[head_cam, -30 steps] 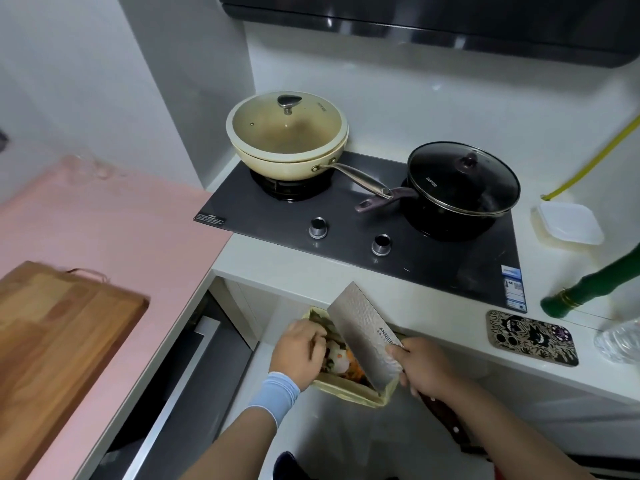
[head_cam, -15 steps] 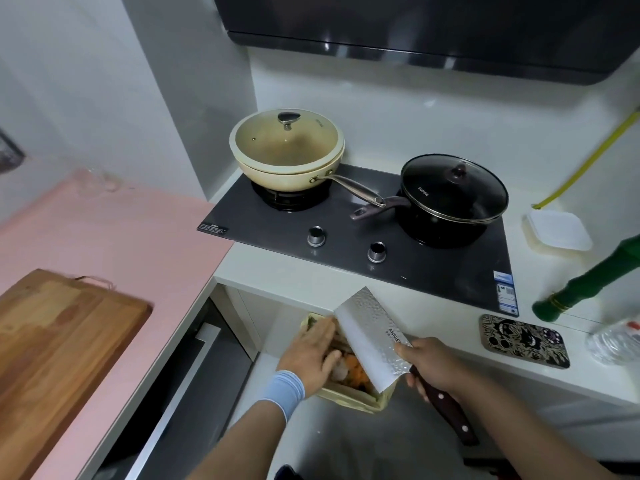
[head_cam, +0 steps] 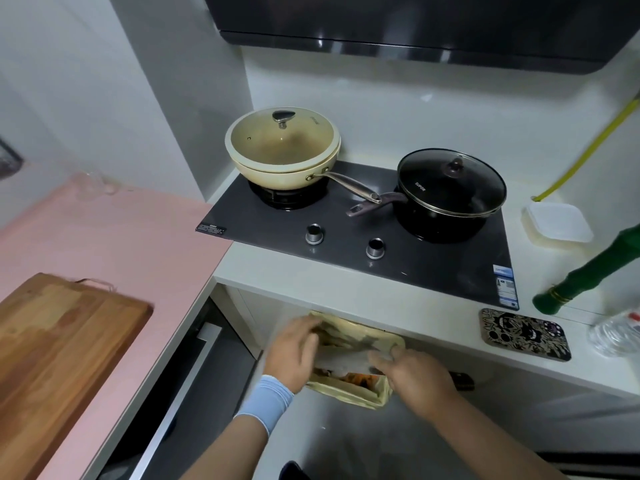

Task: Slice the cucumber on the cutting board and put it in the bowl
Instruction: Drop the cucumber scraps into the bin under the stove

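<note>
The right hand (head_cam: 415,375) is curled round the dark handle of a knife (head_cam: 462,381), its blurred blade lying flat over a yellow-lined bin (head_cam: 349,393) tucked under the counter edge. The left hand (head_cam: 292,351), fingers stretched out and loose, touches the liner's left rim. The wooden cutting board (head_cam: 59,341) lies well off to the left on the pink counter (head_cam: 121,237).

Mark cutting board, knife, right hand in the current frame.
cutting board (head_cam: 65,344), head view, middle of its wooden top.
knife (head_cam: 462,381), head view, dark handle end sticking out past the hand.
right hand (head_cam: 415,375), head view, back of the hand.
</note>
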`<action>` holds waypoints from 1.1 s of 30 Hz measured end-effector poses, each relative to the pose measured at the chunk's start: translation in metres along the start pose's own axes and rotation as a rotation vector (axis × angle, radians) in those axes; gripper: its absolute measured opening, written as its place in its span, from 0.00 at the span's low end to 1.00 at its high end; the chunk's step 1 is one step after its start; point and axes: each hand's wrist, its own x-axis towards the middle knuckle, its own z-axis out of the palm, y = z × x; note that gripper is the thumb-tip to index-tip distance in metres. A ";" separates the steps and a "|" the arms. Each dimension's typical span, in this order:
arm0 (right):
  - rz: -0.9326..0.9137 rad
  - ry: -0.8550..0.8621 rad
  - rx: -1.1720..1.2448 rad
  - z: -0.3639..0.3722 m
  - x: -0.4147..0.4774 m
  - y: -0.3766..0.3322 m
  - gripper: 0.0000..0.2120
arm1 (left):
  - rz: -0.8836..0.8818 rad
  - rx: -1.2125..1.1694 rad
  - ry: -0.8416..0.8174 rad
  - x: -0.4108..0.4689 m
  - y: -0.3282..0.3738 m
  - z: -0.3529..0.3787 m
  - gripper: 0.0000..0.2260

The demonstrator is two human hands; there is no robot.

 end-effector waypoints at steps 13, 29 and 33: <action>-0.201 0.644 -0.262 0.017 0.015 -0.014 0.07 | 0.110 0.185 -0.544 -0.014 0.007 0.054 0.28; -0.210 0.450 -0.051 -0.016 0.042 -0.020 0.23 | -0.415 0.275 0.108 -0.037 -0.068 -0.061 0.19; -0.343 0.471 -0.047 -0.058 0.083 -0.057 0.21 | -0.195 0.211 0.257 -0.022 -0.058 -0.116 0.08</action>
